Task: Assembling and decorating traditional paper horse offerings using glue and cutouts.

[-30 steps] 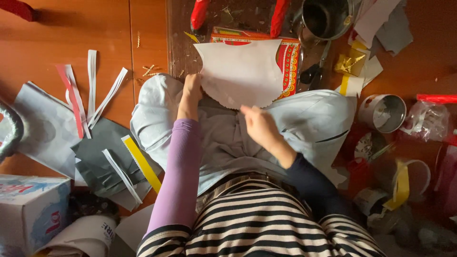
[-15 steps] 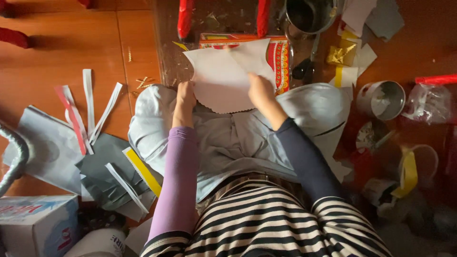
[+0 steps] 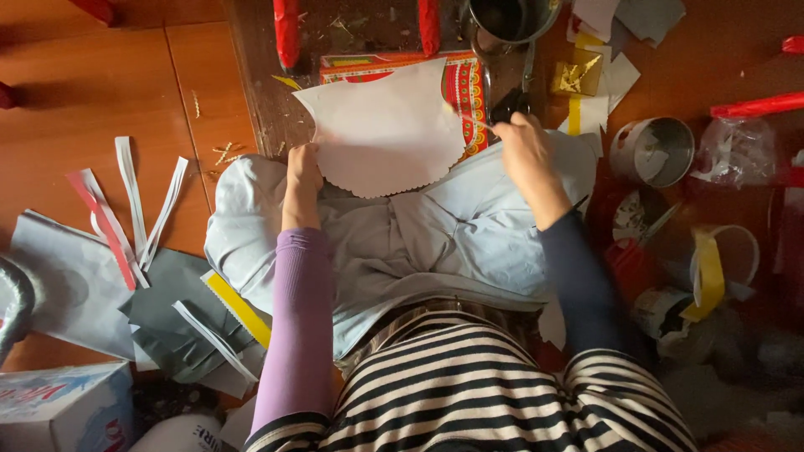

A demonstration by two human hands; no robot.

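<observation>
My left hand (image 3: 303, 163) pinches the left edge of a white paper sheet (image 3: 385, 125) with a scalloped lower edge and holds it up over my lap. My right hand (image 3: 526, 151) is off the sheet, to its right, with fingers curled on the dark handles of a pair of scissors (image 3: 506, 105) that lie beside a red patterned packet (image 3: 459, 84). A pale blue-grey cloth (image 3: 419, 234) is spread over my knees under both hands.
Cut paper strips (image 3: 126, 192) and grey sheets (image 3: 167, 310) lie on the wooden floor at left, with a cardboard box (image 3: 59, 410) at the bottom left. A metal pot (image 3: 511, 17), an open tin (image 3: 653, 151) and yellow tape rolls (image 3: 708, 268) crowd the right. Red sticks (image 3: 286, 33) lie ahead.
My right hand let go of the paper's right edge and moved right to the scissors. The left hand keeps the sheet, which has risen a little.
</observation>
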